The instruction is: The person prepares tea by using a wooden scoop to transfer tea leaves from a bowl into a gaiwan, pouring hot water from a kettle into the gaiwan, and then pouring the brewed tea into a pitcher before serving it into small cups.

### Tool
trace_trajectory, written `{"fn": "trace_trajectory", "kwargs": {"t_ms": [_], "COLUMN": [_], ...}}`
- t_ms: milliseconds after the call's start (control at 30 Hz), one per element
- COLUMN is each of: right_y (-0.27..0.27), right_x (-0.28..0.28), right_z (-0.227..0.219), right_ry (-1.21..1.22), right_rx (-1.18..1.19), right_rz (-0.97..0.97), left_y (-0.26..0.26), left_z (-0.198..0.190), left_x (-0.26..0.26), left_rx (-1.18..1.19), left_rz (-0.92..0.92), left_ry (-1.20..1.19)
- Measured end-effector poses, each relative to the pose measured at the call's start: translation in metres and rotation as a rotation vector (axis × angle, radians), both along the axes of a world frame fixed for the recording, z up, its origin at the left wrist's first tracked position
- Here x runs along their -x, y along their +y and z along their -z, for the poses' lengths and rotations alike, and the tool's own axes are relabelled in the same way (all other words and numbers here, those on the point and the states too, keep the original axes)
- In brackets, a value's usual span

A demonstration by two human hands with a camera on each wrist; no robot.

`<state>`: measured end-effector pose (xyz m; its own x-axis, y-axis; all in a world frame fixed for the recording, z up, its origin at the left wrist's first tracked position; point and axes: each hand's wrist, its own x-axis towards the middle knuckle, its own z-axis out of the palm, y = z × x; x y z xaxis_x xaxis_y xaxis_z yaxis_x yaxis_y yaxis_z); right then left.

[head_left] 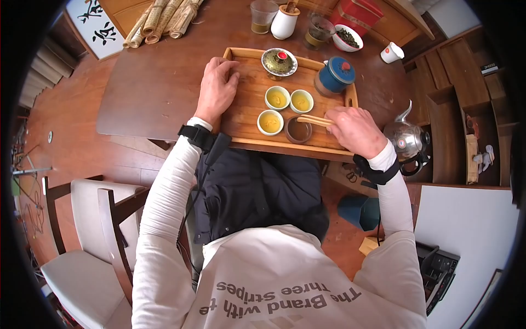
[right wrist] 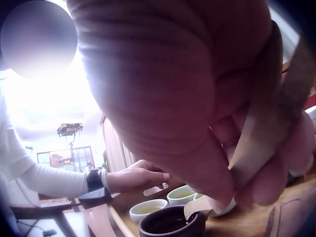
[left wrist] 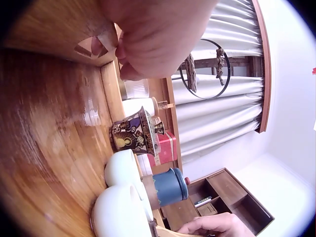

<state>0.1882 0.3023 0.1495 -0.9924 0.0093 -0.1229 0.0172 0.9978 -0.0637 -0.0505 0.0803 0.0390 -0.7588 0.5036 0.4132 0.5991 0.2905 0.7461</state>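
My right hand (head_left: 357, 130) grips wooden tongs (head_left: 315, 120), whose tips reach the rim of a dark brown cup (head_left: 298, 131) on a wooden tray (head_left: 246, 118). At the tray's left end, my left hand (head_left: 217, 90) holds the end wall by its handle slot; skin shows through the slot (left wrist: 91, 47) in the left wrist view. Beside the brown cup stand three white cups of yellow tea, one of them the near-left cup (head_left: 270, 122). Behind them are a patterned lidded bowl (head_left: 279, 62) and a blue lidded pot (head_left: 335, 75).
A steel kettle (head_left: 405, 140) stands right of the tray. Beyond it are a glass pitcher (head_left: 263, 16), a white canister (head_left: 285, 23), a bowl of leaves (head_left: 347, 38) and a paper cup (head_left: 392, 52). Bamboo scrolls (head_left: 164, 19) lie at the back left.
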Motion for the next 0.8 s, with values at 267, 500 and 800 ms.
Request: {"fn": "trace_trajectory", "kwargs": {"t_ms": [267,500,800], "right_y": [0.002,0.003,-0.001], "right_x": [-0.008,-0.028,-0.034], "right_z": [0.0,-0.028,-0.017], "right_ry": [0.094,0.106,0.148], "right_rx": [0.116,0.14,0.07], "right_rz": [0.009,-0.022,-0.2], "left_y": [-0.001,0.0,0.0], "left_z": [0.006,0.003,0.002], "left_x": [0.003,0.002,0.001], "left_rx": [-0.013,-0.004,0.011], "left_rz": [-0.01,0.004,-0.002], "left_ry": [0.055,0.004,0.004]}}
